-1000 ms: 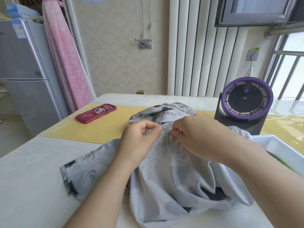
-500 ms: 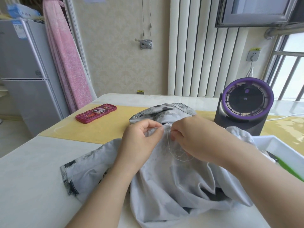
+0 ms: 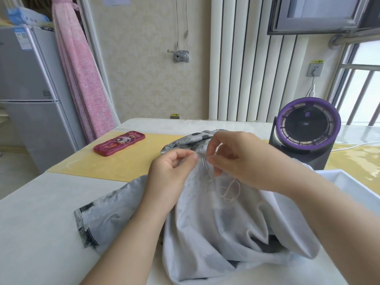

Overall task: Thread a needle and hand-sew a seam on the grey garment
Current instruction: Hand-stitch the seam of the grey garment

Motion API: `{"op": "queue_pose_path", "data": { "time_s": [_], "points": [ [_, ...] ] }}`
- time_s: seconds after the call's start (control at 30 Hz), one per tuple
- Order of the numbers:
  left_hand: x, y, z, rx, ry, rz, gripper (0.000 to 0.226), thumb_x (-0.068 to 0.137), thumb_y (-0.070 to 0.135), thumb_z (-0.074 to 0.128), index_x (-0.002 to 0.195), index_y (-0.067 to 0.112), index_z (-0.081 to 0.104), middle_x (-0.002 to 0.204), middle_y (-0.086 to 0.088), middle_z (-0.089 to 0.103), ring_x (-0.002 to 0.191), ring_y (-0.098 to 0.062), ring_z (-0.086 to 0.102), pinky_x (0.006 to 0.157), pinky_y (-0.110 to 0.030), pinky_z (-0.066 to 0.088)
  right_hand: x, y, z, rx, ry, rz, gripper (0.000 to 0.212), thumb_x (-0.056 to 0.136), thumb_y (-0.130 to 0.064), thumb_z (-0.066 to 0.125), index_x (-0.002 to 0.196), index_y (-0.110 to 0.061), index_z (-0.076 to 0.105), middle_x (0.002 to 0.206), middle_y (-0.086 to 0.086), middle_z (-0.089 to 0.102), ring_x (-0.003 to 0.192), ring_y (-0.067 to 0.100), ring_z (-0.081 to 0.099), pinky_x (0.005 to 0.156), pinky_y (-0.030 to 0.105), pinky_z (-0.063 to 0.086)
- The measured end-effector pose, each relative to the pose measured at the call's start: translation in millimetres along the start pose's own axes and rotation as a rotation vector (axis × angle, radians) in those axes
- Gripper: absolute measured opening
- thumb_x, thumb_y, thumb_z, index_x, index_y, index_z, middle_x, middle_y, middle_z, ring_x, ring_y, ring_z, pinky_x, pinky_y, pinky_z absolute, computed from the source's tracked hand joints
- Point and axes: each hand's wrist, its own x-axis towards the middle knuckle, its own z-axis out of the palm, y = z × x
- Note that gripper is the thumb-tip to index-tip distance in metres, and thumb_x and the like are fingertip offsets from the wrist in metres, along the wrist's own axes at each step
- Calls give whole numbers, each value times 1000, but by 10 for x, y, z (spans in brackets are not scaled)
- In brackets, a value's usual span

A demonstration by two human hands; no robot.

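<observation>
right hand (image 3: 246,159) lifted slightly, grip pinching needle (image 3: 203,160) — left hand (image 3: 170,171) grip pinching grey garment (image 3: 216,223); white tray (image 3: 349,183) contents hidden.

The right hand (image 3: 246,163) has lifted a little off the grey fabric garment (image 3: 216,223). Its forefinger now arches up and away from the thumb, where a second ago the grip was bunched tight. A thin metal needle (image 3: 203,161) now shows at the thumb tip (only just), close beside the left hand (image 3: 172,171). The loop of pale sewing thread (image 3: 229,191) has spread wider.
</observation>
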Motion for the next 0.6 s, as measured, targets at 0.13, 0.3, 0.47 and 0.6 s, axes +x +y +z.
{"op": "queue_pose_path", "data": {
  "time_s": [0.13, 0.3, 0.47, 0.6],
  "points": [
    [-6, 5, 0, -97, -3, -79, 9, 87, 10, 64, 81, 15, 68, 69, 6, 70, 68, -2, 63, 67, -13, 50, -22, 24, -98, 62, -84, -54, 9, 85, -18, 65, 82, -27, 63, 76, -13, 70, 64, 1, 58, 63, 14, 46],
    [-10, 21, 11, -124, 10, -118, 10, 86, 10, 64, 79, 15, 68, 78, -3, 71, 78, -14, 64, 80, -31, 50, -25, 44, -32, -39, -125, -84, 22, 77, -26, 75, 91, -30, 59, 75, -12, 65, 63, -3, 53, 60, 11, 41],
    [-9, 37, 15, -156, 12, -152, 10, 86, 9, 63, 78, 13, 68, 83, -9, 72, 84, -19, 65, 88, -36, 49, 9, 56, 103, -273, -97, -141, 27, 77, -29, 72, 95, -33, 52, 78, -14, 60, 66, -2, 48, 63, 19, 42],
    [-2, 23, 8, -141, 23, -159, 12, 85, 9, 64, 75, 15, 68, 82, -9, 71, 84, -20, 63, 90, -39, 48, 18, 78, 112, -322, -82, -165, 21, 80, -25, 67, 96, -33, 55, 79, -17, 58, 67, -3, 46, 67, 26, 44]
  ]
}}
